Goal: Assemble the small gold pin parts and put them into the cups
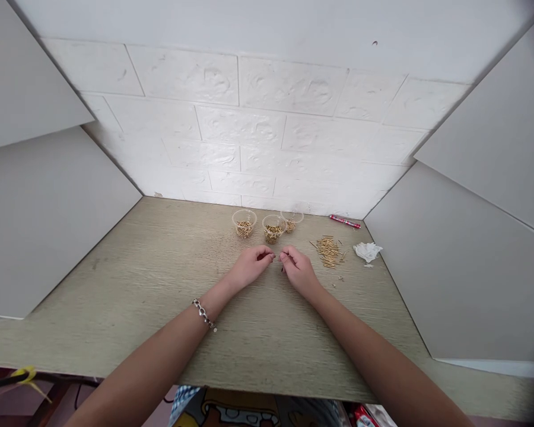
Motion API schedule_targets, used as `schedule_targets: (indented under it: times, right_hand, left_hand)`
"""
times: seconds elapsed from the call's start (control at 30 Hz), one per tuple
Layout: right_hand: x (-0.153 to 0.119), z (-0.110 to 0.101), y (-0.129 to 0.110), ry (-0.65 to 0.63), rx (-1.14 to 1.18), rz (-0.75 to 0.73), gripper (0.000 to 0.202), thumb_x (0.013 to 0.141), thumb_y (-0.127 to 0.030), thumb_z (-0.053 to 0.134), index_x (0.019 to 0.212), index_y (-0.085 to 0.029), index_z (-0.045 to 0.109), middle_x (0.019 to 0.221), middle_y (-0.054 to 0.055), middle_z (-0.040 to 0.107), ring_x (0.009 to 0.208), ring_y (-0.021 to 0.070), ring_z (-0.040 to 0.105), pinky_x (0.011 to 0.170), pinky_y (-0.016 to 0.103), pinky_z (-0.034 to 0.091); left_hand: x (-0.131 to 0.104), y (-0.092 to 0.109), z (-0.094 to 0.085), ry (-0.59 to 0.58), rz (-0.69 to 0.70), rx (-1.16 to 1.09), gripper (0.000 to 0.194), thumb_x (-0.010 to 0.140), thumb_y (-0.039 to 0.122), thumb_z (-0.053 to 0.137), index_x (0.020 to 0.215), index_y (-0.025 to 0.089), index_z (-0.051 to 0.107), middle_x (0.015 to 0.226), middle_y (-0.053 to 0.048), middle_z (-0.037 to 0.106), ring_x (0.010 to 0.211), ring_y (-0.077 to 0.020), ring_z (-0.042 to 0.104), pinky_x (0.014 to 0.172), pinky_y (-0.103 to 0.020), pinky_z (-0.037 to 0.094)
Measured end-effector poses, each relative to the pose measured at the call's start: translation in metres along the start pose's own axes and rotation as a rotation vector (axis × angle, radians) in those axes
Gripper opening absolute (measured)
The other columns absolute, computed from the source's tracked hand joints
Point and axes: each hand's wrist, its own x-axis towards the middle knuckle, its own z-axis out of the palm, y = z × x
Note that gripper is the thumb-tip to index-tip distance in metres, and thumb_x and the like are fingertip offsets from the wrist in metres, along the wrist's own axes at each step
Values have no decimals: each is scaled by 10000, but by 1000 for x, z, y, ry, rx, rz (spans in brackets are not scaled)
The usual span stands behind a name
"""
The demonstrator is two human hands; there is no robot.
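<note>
My left hand (253, 264) and my right hand (297, 268) meet nearly fingertip to fingertip over the middle of the table, each with thumb and fingers pinched together. Whatever is between the fingertips is too small to make out. Just beyond them stand three clear plastic cups: a left cup (244, 228), a middle cup (273, 232) and a back right cup (290, 224), all holding small gold-coloured pieces. To the right of my right hand lies a loose pile of thin gold-coloured pins (329, 251).
A red pen-like packet (345, 221) lies near the wall at the back right. Crumpled white tissue (367, 251) is right of the pile, with tiny scraps (340, 278) nearer me. Grey panels flank the wooden table (115, 284); a white brick-patterned wall stands behind.
</note>
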Motion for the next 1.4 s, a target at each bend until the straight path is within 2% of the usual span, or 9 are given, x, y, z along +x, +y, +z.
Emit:
schedule_targets:
  times: [0.17, 0.47, 1.4]
  right_hand:
    - [2, 2, 5, 11, 5, -15, 158, 764, -299, 424, 773, -185, 532, 642, -10, 537, 537, 107, 478, 522, 224, 385]
    - [2, 2, 6, 61, 32, 11, 156, 740, -284, 463, 780, -182, 574, 693, 15, 590, 564, 122, 508, 542, 241, 412]
    - [0, 1, 4, 56, 50, 24, 164, 751, -285, 468, 799, -185, 589, 748, 19, 606, 637, 133, 539, 591, 247, 417]
  left_hand:
    - [2, -1, -1, 3, -6, 18, 268, 758, 337, 408, 797, 156, 601, 731, -11, 602, 669, -129, 500, 604, -229, 375]
    - [4, -6, -1, -5, 12, 43, 259, 770, 326, 397, 810, 170, 600, 752, 0, 609, 687, -128, 507, 631, -225, 373]
    - [0, -2, 1, 3, 93, 126, 261, 794, 327, 377, 789, 187, 597, 713, 20, 591, 637, -107, 493, 585, -217, 342]
